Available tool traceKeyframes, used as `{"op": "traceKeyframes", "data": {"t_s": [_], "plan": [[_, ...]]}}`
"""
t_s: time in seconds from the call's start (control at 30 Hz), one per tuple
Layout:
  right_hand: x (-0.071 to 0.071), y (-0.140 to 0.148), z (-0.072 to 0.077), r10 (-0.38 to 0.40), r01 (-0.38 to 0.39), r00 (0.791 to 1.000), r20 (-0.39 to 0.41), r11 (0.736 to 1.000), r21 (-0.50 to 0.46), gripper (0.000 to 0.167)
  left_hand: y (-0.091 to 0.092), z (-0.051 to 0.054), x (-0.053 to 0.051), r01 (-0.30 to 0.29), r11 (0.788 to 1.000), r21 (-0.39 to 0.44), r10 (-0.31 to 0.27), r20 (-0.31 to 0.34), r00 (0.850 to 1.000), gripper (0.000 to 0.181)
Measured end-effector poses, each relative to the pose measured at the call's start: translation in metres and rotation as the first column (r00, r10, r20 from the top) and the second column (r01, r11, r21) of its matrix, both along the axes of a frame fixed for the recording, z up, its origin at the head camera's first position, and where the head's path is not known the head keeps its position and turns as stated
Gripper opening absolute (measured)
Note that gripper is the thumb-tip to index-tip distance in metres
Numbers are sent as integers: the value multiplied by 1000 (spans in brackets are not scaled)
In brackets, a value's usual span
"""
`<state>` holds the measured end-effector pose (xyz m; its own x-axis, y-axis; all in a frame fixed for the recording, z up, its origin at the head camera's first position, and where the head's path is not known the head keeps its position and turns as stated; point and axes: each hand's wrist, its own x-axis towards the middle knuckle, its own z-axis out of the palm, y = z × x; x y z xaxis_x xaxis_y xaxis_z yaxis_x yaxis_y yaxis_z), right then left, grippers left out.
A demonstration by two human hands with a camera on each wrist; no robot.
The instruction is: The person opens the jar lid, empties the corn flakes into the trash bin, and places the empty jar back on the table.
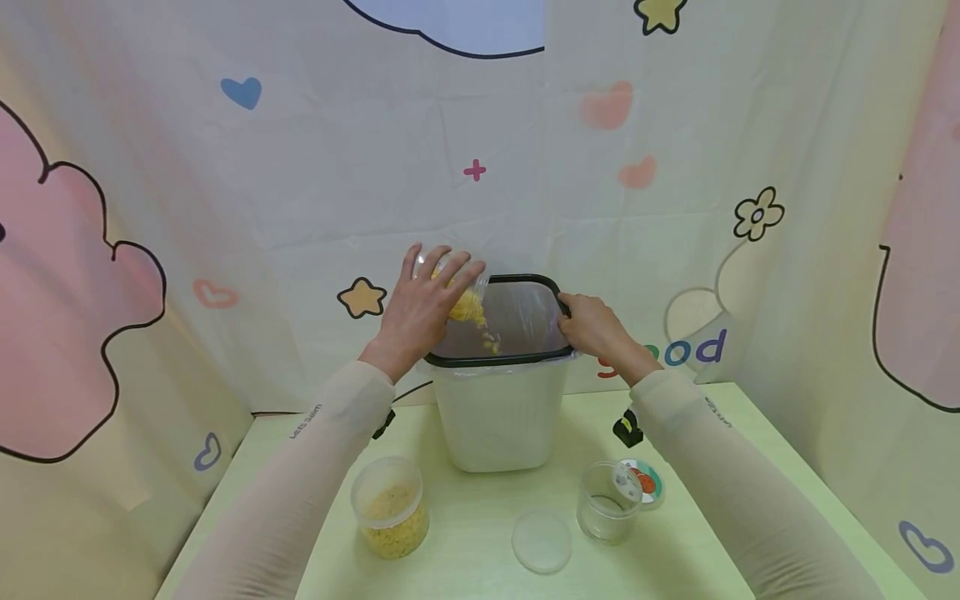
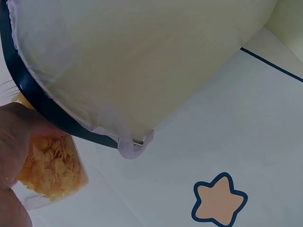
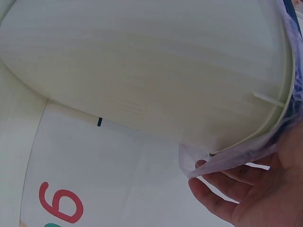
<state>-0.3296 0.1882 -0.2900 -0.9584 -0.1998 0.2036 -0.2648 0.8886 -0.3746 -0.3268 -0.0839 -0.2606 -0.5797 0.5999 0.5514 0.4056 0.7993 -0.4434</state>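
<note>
My left hand (image 1: 420, 308) grips a clear tub of yellow flakes (image 1: 468, 307), tilted over the bin's mouth, and some flakes are falling inside. The left wrist view shows flakes (image 2: 54, 168) through the tub's clear wall, beside the dark rim (image 2: 28, 90). A white bin (image 1: 498, 417) with a black rim and a thin clear liner stands upright on the table. My right hand (image 1: 596, 329) grips the rim's right side; in the right wrist view the fingers of that hand (image 3: 246, 189) curl at the purplish liner edge (image 3: 236, 158).
On the table (image 1: 457, 575), an open tub of yellow crumbs (image 1: 397, 533) stands front left. A translucent lid (image 1: 542, 542) lies at front centre. An empty clear tub (image 1: 606, 521) and a printed lid (image 1: 647, 483) are at front right. A patterned curtain (image 1: 337, 183) hangs behind the bin.
</note>
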Motion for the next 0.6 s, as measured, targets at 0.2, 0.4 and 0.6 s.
{"op": "traceKeyframes", "data": {"t_s": [0.2, 0.4, 0.6], "plan": [[0, 0, 1, 0, 0, 1000, 1, 1000, 2, 53, 1, 1, -1, 5, 1000, -29, -6, -28, 1000, 87], [0, 0, 1, 1, -1, 1000, 3, 1000, 6, 53, 2, 0, -1, 7, 998, -61, -10, -53, 999, 83], [1, -1, 2, -2, 2, 1000, 9, 1000, 7, 53, 2, -1, 0, -7, 996, -94, -2, -90, 996, 82]]}}
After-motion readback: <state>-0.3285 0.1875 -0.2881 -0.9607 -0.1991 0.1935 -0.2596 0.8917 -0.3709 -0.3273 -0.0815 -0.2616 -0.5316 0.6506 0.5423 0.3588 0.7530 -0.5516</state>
